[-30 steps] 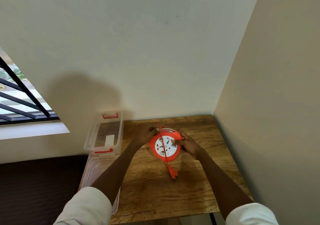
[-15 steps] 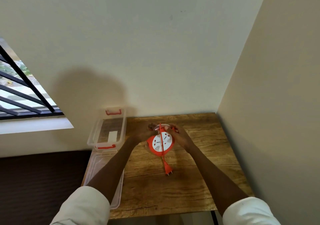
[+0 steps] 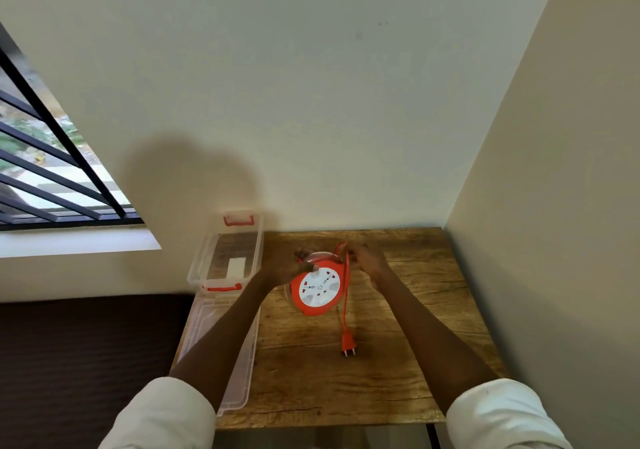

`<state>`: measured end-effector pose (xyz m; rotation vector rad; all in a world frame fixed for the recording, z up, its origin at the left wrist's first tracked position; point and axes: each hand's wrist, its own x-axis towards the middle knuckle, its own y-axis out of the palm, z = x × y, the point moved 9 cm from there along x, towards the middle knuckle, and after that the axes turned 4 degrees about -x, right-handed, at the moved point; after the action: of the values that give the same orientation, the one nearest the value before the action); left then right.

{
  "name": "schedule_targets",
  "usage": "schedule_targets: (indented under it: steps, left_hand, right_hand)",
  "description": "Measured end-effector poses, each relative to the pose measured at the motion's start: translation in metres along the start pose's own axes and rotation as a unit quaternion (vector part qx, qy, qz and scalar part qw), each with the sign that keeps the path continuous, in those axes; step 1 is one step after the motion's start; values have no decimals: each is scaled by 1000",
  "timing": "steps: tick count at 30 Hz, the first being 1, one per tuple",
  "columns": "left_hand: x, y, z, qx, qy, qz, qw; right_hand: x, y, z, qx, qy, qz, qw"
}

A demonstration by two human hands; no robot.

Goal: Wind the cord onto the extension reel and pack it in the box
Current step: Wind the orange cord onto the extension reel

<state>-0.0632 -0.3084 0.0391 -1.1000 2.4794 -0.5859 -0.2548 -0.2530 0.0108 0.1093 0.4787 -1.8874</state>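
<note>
We are at the winding step. Our left hand [image 3: 289, 266] grips the upper left rim of the round orange reel with its white socket face [image 3: 317, 287], which stands tilted near the middle of the wooden table [image 3: 415, 310]. Our right hand [image 3: 369, 261] pinches the orange cord [image 3: 346, 289] at the reel's top; from there the cord hangs down the reel's right side to the orange two-pin plug [image 3: 348, 343] lying on the table. Only a short tail looks unwound, so next we should feed it round the drum, then lift the reel into the clear plastic box with red clasps [image 3: 204, 261], open at the table's left edge, its clear lid [image 3: 239, 372] lying nearer us.
</note>
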Motion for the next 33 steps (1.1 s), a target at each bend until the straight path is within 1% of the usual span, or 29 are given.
schedule_targets:
  steps: [3,6,8,10,12,15,17,20,23,26,30,33]
  left_hand:
    - [-3,-20,9,-26,-6,-51,998]
    - [-8,-37,14,-114,-21,-120,986]
    - [-10,-46,26,-206,-46,-175,962]
    - [-7,-49,37,-309,-69,-215,924]
    - [-4,-51,39,-390,-82,-236,887]
    - [4,-53,40,-455,-89,-249,850]
    - [9,-50,45,-476,-98,-246,838]
    - [13,-41,49,-507,-100,-220,827]
    - [7,-37,44,-493,-106,-233,832]
    - [3,-31,45,-461,-109,-243,846]
    - [2,-23,45,-461,-110,-243,846]
    - [1,-16,45,-478,-112,-242,837]
  right_hand:
    - [4,-29,-11,10,-8,-73,997]
    - [7,-56,-24,-71,-4,-132,989]
    - [8,-72,-36,-114,16,-166,979]
    - [8,-88,-51,-137,48,-190,971]
    - [9,-101,-64,-154,67,-207,964]
    - [3,-109,-73,-191,81,-190,960]
    - [5,-107,-82,-220,84,-156,959]
    - [28,-100,-111,-265,102,-89,955]
    - [9,-93,-95,-292,101,-88,947]
    - [2,-86,-69,-272,32,-97,957]
    - [12,-72,-53,-265,-14,-38,963]
    - [9,-64,-50,-317,-15,-22,948]
